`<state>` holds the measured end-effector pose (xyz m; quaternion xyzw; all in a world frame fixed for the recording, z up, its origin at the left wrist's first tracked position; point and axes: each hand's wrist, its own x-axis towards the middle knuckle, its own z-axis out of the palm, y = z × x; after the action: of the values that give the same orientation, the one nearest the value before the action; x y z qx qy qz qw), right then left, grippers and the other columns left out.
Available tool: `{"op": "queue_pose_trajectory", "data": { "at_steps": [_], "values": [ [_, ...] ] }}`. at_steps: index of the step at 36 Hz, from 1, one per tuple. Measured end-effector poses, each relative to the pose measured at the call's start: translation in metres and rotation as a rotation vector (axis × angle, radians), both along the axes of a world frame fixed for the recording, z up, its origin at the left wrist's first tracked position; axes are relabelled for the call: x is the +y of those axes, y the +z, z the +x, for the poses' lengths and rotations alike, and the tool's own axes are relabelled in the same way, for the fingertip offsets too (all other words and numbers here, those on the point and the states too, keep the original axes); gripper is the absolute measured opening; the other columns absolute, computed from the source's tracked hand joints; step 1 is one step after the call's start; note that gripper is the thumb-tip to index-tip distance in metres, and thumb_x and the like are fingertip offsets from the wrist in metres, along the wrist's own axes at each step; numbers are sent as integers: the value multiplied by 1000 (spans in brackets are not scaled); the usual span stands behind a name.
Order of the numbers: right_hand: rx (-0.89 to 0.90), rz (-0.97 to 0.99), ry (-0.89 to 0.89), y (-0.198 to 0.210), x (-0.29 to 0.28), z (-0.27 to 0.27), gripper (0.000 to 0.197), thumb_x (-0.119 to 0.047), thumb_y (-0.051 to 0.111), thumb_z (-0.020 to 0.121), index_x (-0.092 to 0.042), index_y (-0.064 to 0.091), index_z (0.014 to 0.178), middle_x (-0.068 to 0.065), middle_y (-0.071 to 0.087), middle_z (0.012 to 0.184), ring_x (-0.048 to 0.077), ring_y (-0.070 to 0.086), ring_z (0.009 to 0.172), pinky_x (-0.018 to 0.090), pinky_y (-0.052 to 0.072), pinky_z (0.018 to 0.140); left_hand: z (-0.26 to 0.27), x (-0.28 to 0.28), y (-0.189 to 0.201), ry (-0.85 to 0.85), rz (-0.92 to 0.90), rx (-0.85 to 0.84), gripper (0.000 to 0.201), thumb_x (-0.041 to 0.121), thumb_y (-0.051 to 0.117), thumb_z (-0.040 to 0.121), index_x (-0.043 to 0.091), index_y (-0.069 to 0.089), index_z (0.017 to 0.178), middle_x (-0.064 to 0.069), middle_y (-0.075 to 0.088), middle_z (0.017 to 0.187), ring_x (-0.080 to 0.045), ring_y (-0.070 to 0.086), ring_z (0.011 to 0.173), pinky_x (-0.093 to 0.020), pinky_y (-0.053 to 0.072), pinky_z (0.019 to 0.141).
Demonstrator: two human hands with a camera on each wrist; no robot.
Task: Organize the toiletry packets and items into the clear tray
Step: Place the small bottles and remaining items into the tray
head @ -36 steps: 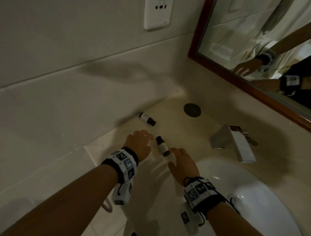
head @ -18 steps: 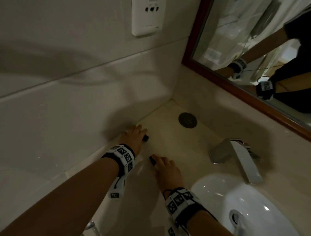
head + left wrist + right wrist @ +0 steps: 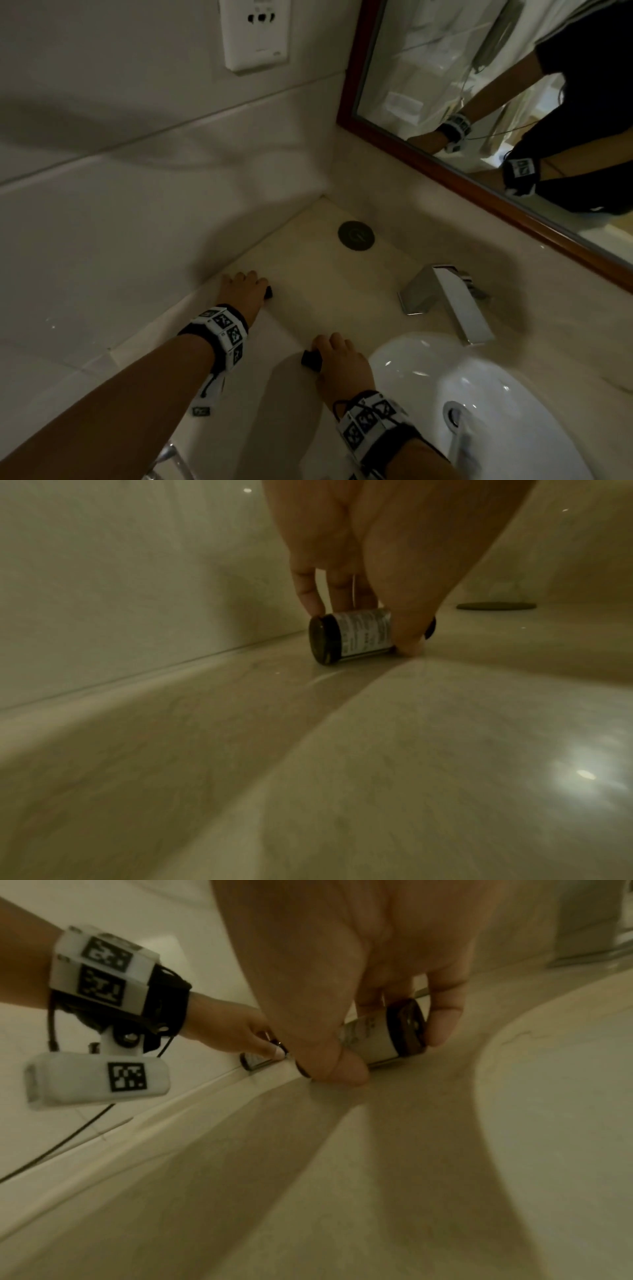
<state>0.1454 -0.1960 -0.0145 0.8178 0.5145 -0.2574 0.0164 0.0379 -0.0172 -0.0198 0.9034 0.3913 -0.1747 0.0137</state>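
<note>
Both hands now pinching small cylindrical dark-capped bottles: left hand (image 3: 241, 291), right hand (image 3: 343, 363), glossy countertop (image 3: 329, 291).

Print on the bottle label (image 3: 365, 634) seems too blurred to read.

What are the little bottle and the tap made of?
The little bottle in the left hand looks like dark brown plastic or glass, smooth, with a pale printed paper label; I cannot tell which. The tap looks like polished metal, probably chrome: it is silvery and reflects light like a mirror.
</note>
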Motion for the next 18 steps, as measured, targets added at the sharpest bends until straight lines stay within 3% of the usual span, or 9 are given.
{"op": "queue_pose_trajectory", "data": {
  "at_steps": [7,12,18],
  "values": [
    [33,-75,-91,14,-50,13,38,-13,44,90,-19,37,127,7,53,121,30,56,107,38,46,86,1,-57,6,-18,-174,-131,36,24,36,101,15,36,136,-10,38,134,-30,52,111,-38,46,93],
    [57,-54,-195,28,-106,34,33,-17,42,91,-20,37,123,7,56,118,30,58,103,35,43,76,25,-116,18,-114,-249,-241,34,30,33,102,19,36,134,-8,38,130,-28,50,108,-40,48,90],
    [74,-80,-303,47,-175,59,26,-30,46,92,-20,46,116,6,63,115,28,60,104,34,48,82,65,-190,35,-241,-363,-266,31,33,29,102,17,39,127,-7,51,123,-27,53,106,-40,44,93]
  ]
}}
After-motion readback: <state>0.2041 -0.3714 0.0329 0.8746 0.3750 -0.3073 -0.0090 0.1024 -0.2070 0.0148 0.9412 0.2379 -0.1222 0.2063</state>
